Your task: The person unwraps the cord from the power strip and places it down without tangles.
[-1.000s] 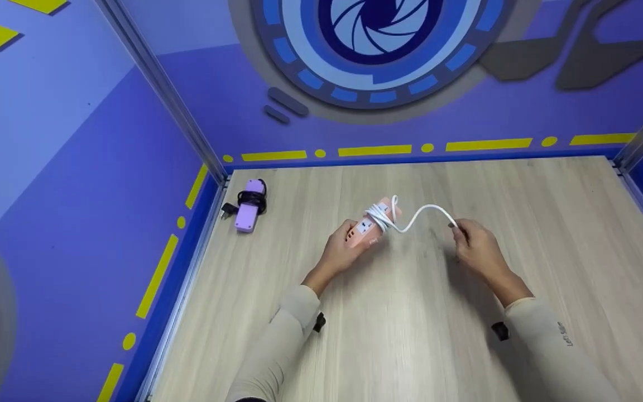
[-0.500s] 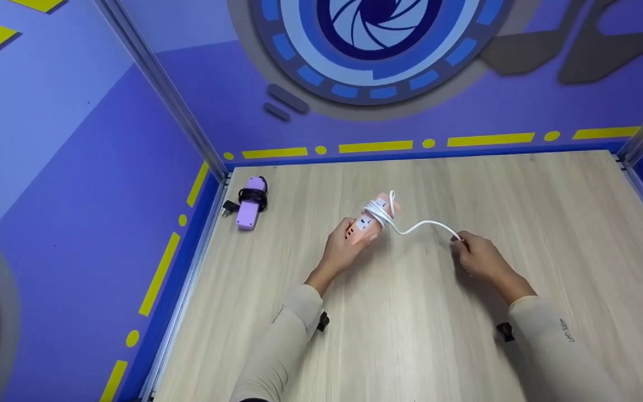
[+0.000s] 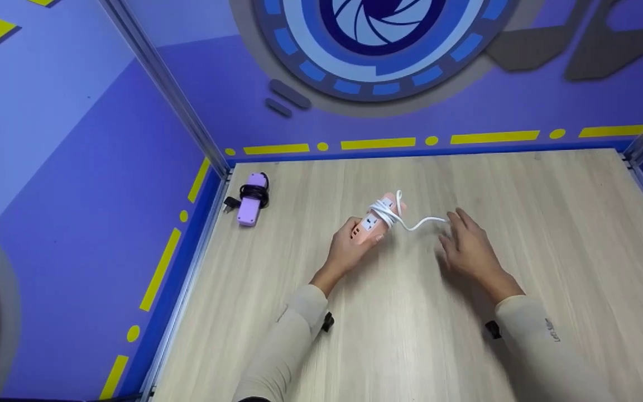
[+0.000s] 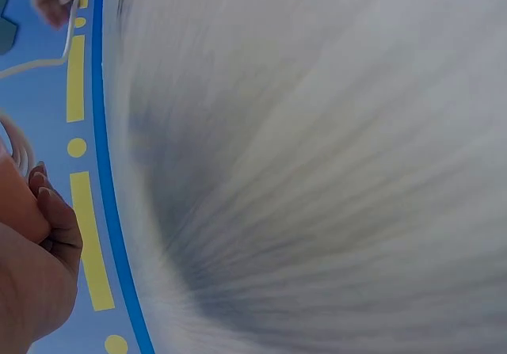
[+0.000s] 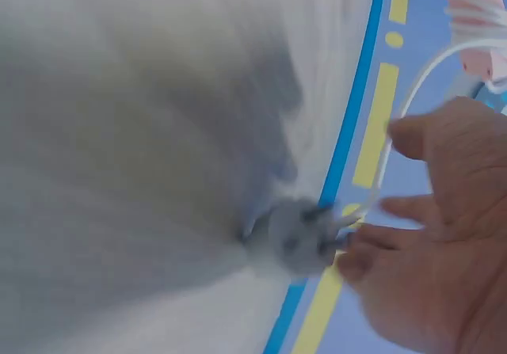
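Observation:
My left hand [image 3: 346,251] grips the lower end of a pink power strip [image 3: 376,228], holding it tilted above the table. White cord [image 3: 383,212] is wound round the strip's upper part, and a loose stretch runs right to my right hand [image 3: 471,248]. That hand's fingers are spread apart, with the cord passing behind them. In the right wrist view a blurred plug [image 5: 291,237] with prongs is close by the fingertips; whether they touch it I cannot tell. The left wrist view catches only part of the strip [image 4: 20,203] and the curled fingers on it.
A purple power strip [image 3: 249,211] wrapped in black cord lies at the table's back left corner, its black plug [image 3: 231,203] pointing left. Blue-purple panels [image 3: 310,128] wall in the wooden table [image 3: 399,324] at the back and sides.
My right hand has gone from pinching the cord's end to spread fingers, moving slightly left and up. The left hand keeps its hold on the pink strip.

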### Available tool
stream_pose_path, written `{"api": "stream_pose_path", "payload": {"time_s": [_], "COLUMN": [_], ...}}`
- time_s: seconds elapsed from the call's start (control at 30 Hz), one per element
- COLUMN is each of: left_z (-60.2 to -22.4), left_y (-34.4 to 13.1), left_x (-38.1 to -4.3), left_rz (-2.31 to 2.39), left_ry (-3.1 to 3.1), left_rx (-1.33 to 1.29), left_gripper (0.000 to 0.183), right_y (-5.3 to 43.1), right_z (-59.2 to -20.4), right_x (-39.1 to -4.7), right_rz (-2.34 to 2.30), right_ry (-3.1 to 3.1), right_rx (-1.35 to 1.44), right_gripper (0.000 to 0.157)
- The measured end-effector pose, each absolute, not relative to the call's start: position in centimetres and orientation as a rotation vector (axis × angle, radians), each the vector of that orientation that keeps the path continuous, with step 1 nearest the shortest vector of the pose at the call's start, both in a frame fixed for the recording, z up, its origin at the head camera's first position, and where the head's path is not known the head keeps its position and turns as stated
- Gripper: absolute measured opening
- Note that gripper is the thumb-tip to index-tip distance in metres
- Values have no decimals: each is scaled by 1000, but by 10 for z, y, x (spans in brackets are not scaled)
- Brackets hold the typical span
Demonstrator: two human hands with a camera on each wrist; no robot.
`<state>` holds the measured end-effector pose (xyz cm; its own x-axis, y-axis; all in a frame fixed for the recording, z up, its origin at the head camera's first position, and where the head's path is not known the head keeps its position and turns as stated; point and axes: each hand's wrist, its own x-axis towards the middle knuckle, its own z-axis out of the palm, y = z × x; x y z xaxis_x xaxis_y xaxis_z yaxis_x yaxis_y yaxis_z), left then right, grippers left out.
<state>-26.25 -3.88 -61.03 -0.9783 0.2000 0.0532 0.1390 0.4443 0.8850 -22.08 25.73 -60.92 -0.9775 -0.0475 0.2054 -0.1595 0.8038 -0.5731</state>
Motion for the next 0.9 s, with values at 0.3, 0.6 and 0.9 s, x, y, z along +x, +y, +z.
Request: {"api": "stream_pose_path", "payload": {"time_s": [0.3,0.6,0.9], "left_z": [-607,-603,-604], "left_y": [-29,-25,-28], "left_x": [-263,-261,-260], "left_rz": [1604,1618,1561], "left_ry": [2606,2599,2643], "left_rx": [331,343,390], "left_gripper": [49,51,55], "right_y": [219,200,195], "right_z": [-588,-579,-571], "right_x": [-223,-224,-227], "right_rz": [1038,1190,1157], "right_ry": [-2608,-2631,-2537], "right_rx": [490,463,448], "right_gripper": [39,21,16]}}
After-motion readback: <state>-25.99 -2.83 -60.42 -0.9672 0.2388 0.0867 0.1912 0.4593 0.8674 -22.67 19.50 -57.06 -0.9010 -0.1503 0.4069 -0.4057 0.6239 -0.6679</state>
